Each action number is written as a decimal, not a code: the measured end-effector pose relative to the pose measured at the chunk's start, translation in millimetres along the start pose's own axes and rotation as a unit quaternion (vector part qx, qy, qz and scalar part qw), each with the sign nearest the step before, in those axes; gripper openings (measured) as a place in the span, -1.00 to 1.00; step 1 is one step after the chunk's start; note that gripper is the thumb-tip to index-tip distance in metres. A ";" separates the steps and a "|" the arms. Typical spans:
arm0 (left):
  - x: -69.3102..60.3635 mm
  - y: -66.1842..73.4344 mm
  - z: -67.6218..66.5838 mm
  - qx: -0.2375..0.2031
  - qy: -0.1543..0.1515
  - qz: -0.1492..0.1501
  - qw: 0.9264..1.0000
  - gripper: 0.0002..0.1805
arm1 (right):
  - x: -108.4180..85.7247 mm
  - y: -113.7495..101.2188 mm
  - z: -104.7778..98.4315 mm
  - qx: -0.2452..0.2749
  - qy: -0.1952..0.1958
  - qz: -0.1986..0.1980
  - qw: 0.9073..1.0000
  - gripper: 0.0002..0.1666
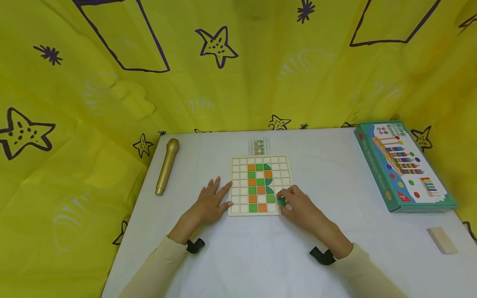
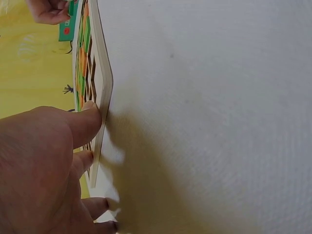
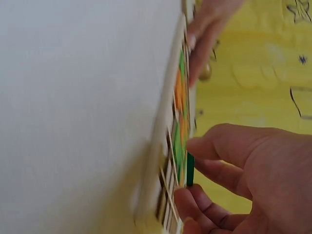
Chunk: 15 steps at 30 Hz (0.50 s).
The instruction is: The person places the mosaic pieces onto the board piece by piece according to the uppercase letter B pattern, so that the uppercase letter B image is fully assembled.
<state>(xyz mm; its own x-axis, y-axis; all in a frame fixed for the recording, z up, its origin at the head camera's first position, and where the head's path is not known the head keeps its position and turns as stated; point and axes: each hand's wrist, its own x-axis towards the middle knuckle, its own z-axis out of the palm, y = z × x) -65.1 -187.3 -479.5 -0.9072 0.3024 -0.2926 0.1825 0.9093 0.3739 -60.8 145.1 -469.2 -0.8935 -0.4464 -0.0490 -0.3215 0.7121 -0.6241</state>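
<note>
A wooden grid board [image 1: 238, 209] lies mid-table, with orange and green tiles [image 1: 253, 190] set in its cells in the shape of a letter R. My left hand [image 1: 210, 203] rests at the board's left edge, fingers spread, with thumb and a fingertip touching the rim. At the board's right side my right hand [image 1: 303, 209] pinches a dark green tile [image 3: 190, 169] between thumb and fingers, just over the lower right cells. The tile's exact outline is partly hidden by the fingers. Behind the board lies a small pattern card [image 1: 259, 146] printed with the same letter.
A gold microphone [image 1: 167, 167] lies at the left of the white table [image 1: 253, 256]. On the right are a green ring game box [image 1: 406, 165] and a small wooden block [image 1: 442, 240]. A yellow patterned cloth [image 1: 253, 91] hangs behind.
</note>
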 end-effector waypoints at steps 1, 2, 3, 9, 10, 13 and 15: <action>-0.2 -0.1 -0.1 -0.003 0.002 0.001 1.000 -0.20 | 0.4 -3.8 5.3 -0.006 0.001 0.000 1.000 -0.68; -0.4 -0.2 -0.1 -0.003 0.001 0.002 1.000 -0.20 | 0.3 -6.8 9.8 -0.012 0.002 -0.001 1.000 -0.70; -0.5 -0.3 0.3 -0.004 -0.001 0.002 1.000 -0.20 | 0.0 -9.6 13.7 -0.017 0.004 0.001 1.000 -0.72; -2.1 0.4 2.9 0.000 -0.005 0.002 1.000 -0.21 | -0.1 -22.9 26.4 -0.028 0.009 0.005 1.000 -0.82; -2.3 0.8 2.8 -0.001 -0.003 0.001 1.000 -0.21 | 0.6 -24.6 27.2 -0.027 0.009 0.004 1.000 -0.82; -2.6 1.7 1.8 -0.004 0.005 -0.003 1.000 -0.22 | 2.6 -27.6 28.2 -0.026 0.012 -0.004 1.000 -0.82; -2.6 1.9 1.1 -0.005 0.007 -0.005 1.000 -0.22 | 3.6 -28.4 28.6 -0.026 0.015 -0.007 1.000 -0.82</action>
<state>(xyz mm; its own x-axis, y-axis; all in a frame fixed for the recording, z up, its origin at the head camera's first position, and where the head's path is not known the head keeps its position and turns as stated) -62.0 -186.1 -478.9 -0.9141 0.2893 -0.2842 0.1696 0.9093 0.3801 -46.0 107.8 -474.0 -0.8979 -0.4399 -0.0170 -0.3483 0.7336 -0.5836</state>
